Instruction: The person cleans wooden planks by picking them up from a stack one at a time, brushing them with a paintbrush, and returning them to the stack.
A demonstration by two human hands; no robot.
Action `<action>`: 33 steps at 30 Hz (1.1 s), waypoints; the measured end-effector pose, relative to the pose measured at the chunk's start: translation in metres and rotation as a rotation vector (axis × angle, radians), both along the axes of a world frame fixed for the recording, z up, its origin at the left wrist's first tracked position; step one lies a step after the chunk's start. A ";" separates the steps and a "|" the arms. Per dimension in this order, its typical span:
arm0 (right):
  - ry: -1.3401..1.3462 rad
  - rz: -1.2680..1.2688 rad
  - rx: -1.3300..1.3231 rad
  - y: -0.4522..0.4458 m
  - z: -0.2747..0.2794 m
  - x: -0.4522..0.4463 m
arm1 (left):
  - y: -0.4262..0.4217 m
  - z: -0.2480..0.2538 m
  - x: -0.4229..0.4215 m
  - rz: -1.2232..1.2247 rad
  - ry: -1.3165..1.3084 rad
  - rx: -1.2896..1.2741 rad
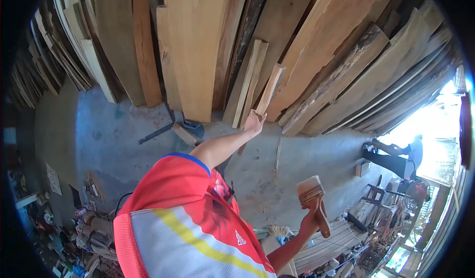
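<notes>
My left hand [254,123] reaches out toward the leaning boards, its fingers closed round the lower end of a short, narrow wooden strip [271,90]. The strip slants up and to the right in front of the boards. Lower on the right, my right hand [311,221] grips a wide paintbrush [310,195] by its brown wooden handle, pale bristles pointing up. The brush is well apart from the strip. Two thin battens [250,82] lean just left of the strip.
Many tall planks [193,45] lean along the wall. A wood block [186,135] and a dark flat bar [156,133] lie on the concrete floor [116,144]. Cluttered tools and scraps [376,228] fill the lower right. Another person [396,159] is at the bright opening.
</notes>
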State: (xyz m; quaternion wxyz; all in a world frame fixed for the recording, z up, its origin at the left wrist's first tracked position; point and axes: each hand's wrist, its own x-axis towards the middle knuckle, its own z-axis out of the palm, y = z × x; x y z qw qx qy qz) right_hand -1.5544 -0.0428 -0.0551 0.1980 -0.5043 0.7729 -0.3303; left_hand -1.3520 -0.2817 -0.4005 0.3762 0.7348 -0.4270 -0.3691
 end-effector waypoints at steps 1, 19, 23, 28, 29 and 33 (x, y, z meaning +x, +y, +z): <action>0.052 -0.054 -0.010 -0.005 -0.014 -0.005 | -0.015 -0.001 -0.009 0.005 0.001 0.026; 0.130 0.190 0.281 -0.227 -0.072 -0.055 | -0.276 -0.164 -0.054 0.257 -0.119 0.199; 0.001 0.342 0.327 -0.270 -0.095 -0.044 | -0.313 -0.229 -0.048 0.189 -0.191 0.323; -0.010 0.384 0.421 -0.308 -0.099 -0.040 | -0.299 -0.196 -0.034 0.208 -0.005 0.441; 0.001 0.400 0.413 -0.316 -0.099 -0.042 | -0.295 -0.191 -0.034 0.153 -0.079 0.501; 0.021 0.428 0.367 -0.332 -0.091 -0.046 | -0.244 -0.173 -0.017 -0.150 -0.049 0.438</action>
